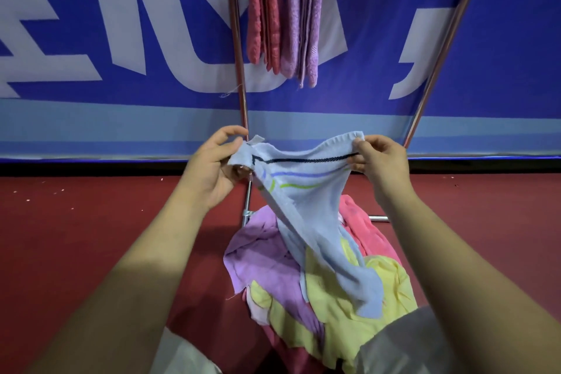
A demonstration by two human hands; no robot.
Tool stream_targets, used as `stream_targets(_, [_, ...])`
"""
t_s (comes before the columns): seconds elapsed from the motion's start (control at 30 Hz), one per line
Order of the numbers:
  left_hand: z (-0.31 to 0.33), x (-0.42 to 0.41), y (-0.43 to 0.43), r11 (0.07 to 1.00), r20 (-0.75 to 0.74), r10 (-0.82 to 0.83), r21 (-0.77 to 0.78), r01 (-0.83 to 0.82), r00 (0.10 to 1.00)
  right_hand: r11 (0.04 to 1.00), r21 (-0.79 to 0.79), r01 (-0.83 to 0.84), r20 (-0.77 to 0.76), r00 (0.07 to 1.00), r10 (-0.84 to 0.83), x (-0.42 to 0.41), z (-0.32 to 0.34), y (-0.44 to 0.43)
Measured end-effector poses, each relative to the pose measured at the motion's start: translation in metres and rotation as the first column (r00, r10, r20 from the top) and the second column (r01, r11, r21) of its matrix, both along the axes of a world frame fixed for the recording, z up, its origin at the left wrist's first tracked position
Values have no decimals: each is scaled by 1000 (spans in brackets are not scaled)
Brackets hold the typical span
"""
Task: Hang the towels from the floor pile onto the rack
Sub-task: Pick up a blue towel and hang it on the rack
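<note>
Fingers of left hand (209, 170) and right hand (382, 161) pinch pale-blue striped terry towel (309, 209) by top corners; I judge it light, limp; grip there.

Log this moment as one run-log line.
light blue towel: held up, not hung | left hand: pinches top edge | right hand: pinches top edge | floor pile: below | rack: pink towel, purple towel hung

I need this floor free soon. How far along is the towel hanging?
Done: a pink towel and a purple towel hang on the rack. In hand: the left hand and right hand pinch a blue towel by its top edge. Left: the floor pile of purple, yellow and pink towels.
</note>
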State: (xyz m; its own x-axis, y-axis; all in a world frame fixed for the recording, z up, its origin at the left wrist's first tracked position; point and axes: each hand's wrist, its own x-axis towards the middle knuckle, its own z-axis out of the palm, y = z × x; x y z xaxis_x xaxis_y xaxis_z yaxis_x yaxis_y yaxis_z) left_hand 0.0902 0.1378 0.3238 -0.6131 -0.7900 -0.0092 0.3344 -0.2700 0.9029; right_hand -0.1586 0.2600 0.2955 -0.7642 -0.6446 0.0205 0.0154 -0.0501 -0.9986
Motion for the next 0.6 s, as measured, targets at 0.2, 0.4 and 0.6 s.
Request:
stream_targets(0.2, [-17,-13,12,914,301,-193,-292,283,934,995,8,-98,-54,994,99,16,4,-2])
stream_targets(0.4, [-21,-25,18,874,466,-53,-405,267,883,976,85,-201,-277,936,217,34,2,-2])
stream_targets(0.6, [-20,-31,20,859,488,-10,-443,257,873,923,64,-379,-340,861,378,48,-3,-3])
